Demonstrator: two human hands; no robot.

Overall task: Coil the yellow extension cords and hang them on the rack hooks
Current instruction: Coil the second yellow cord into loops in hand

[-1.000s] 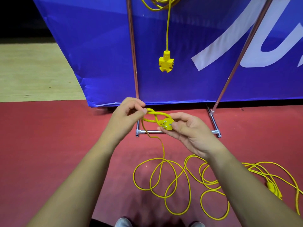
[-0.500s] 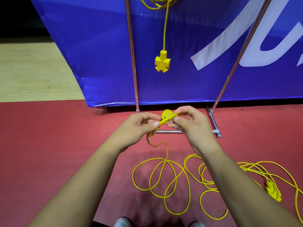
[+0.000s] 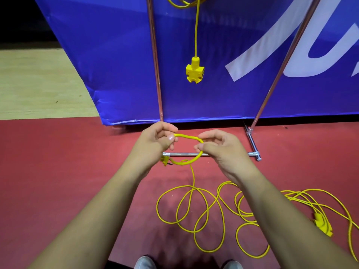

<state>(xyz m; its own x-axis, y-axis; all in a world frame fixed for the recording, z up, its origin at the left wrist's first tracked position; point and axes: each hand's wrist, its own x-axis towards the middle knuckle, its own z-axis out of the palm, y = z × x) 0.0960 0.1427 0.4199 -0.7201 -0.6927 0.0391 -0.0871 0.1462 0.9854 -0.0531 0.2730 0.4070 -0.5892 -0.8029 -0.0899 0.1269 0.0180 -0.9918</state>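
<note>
A yellow extension cord (image 3: 194, 208) lies in loose loops on the red floor. Its upper end forms a small loop (image 3: 187, 137) between my hands. My left hand (image 3: 155, 140) pinches the loop's left side; the plug (image 3: 165, 160) hangs just below that wrist. My right hand (image 3: 219, 148) pinches the loop's right side. The cord's socket end (image 3: 322, 225) lies on the floor at the right. A second yellow cord hangs coiled on the rack at the top edge, its triple socket (image 3: 194, 71) dangling down.
The chrome rack has two uprights (image 3: 155, 74) and a base bar (image 3: 223, 154) on the floor right under my hands. A blue banner (image 3: 116, 65) stands behind it. Pale wood floor (image 3: 38, 84) lies at the left. My shoe tips (image 3: 144, 263) show at the bottom.
The plug has gone from between my fingertips to hanging below my left wrist. My hands have drawn apart, and a small loop of cord now spans them.
</note>
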